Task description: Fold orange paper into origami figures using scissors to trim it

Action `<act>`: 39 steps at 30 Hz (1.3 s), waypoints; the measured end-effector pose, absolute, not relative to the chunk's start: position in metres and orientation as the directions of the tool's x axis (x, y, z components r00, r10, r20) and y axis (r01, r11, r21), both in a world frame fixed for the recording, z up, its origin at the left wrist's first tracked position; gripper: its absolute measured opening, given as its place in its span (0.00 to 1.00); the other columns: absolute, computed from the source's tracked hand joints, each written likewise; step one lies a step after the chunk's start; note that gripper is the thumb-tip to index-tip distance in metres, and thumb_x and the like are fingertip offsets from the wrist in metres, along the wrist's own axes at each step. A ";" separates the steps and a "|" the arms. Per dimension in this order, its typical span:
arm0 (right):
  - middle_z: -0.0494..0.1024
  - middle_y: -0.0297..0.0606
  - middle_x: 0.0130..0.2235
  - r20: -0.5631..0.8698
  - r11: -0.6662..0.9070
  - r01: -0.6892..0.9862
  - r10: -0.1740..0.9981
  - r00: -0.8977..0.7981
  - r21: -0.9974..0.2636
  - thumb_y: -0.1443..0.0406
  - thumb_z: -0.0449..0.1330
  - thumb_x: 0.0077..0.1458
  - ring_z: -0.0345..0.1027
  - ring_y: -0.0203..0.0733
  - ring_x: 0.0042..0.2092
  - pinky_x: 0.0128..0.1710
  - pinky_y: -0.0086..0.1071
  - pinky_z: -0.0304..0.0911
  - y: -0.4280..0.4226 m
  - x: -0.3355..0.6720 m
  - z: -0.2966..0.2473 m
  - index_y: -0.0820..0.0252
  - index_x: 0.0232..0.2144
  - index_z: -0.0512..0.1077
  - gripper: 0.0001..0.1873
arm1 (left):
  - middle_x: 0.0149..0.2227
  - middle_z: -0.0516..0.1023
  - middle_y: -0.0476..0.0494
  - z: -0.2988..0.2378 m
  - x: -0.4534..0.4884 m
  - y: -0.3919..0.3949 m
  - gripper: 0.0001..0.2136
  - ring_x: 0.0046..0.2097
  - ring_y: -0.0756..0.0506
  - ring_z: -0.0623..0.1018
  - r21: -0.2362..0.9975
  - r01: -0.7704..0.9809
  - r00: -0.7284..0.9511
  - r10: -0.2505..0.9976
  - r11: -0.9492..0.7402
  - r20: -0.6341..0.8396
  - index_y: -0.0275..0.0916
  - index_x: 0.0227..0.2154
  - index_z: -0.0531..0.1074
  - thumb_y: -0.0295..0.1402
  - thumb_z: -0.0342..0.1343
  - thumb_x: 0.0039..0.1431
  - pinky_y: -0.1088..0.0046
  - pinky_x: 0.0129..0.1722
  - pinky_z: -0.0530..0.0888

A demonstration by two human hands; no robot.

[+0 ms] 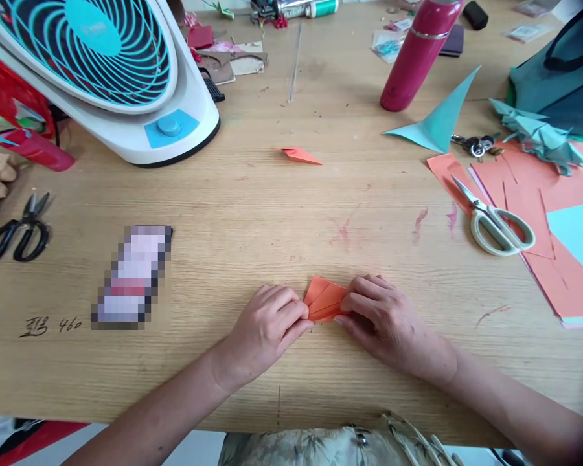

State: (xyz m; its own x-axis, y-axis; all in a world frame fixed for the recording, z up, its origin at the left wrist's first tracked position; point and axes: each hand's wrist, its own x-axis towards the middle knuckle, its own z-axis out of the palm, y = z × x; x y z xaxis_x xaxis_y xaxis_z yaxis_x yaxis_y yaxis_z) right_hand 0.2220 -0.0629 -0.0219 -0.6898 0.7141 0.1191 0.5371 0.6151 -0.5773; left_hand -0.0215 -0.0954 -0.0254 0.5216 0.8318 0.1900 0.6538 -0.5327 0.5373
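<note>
A small piece of orange paper (326,299) with crease lines is held between both hands, low over the near part of the wooden table. My left hand (272,320) pinches its left end between thumb and fingers. On the right end, my right hand (381,317) closes its thumb and fingertips, which cover that edge of the paper. Farther up the table lies a small folded orange paper piece (300,155), apart from both hands.
A white fan (184,123) stands at the upper left, black scissors (26,230) and a blurred phone (133,275) below it. To the right are white-handled scissors (498,226) on orange sheets (558,272), folded teal paper (437,123), keys (476,145) and a magenta bottle (418,58).
</note>
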 end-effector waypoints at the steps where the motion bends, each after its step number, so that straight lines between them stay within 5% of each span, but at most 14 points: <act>1: 0.69 0.37 0.32 0.113 0.609 0.539 0.717 -0.688 -0.581 0.65 0.57 0.66 0.61 0.42 0.35 0.38 0.36 0.55 -0.063 0.222 -0.022 0.59 0.28 0.66 0.11 | 0.34 0.73 0.48 -0.025 -0.021 -0.096 0.05 0.37 0.47 0.72 0.547 0.658 0.514 0.839 -0.518 0.176 0.38 0.32 0.70 0.28 0.58 0.65 0.67 0.41 0.68; 18: 0.69 0.37 0.33 0.119 0.699 0.489 0.627 -0.770 -0.522 0.64 0.61 0.63 0.60 0.43 0.36 0.39 0.39 0.53 -0.061 0.231 -0.028 0.60 0.31 0.69 0.08 | 0.35 0.76 0.49 -0.015 -0.034 -0.102 0.04 0.39 0.47 0.72 0.607 0.636 0.521 0.845 -0.476 0.117 0.39 0.37 0.70 0.24 0.54 0.67 0.66 0.45 0.64; 39: 0.68 0.37 0.31 0.058 0.593 0.570 0.720 -0.692 -0.568 0.66 0.54 0.67 0.59 0.42 0.35 0.38 0.38 0.53 -0.062 0.220 -0.020 0.59 0.28 0.66 0.13 | 0.34 0.73 0.47 -0.020 -0.017 -0.104 0.06 0.39 0.45 0.71 0.547 0.724 0.442 0.891 -0.420 0.100 0.38 0.33 0.70 0.27 0.52 0.67 0.63 0.44 0.64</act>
State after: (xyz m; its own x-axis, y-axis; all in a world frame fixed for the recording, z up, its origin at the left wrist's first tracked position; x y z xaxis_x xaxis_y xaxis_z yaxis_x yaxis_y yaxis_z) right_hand 0.2200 -0.0615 -0.0205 -0.6916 0.7200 0.0575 0.5702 0.5931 -0.5683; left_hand -0.0175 -0.1039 -0.0199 0.4419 0.8915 0.1000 0.7241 -0.4203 0.5468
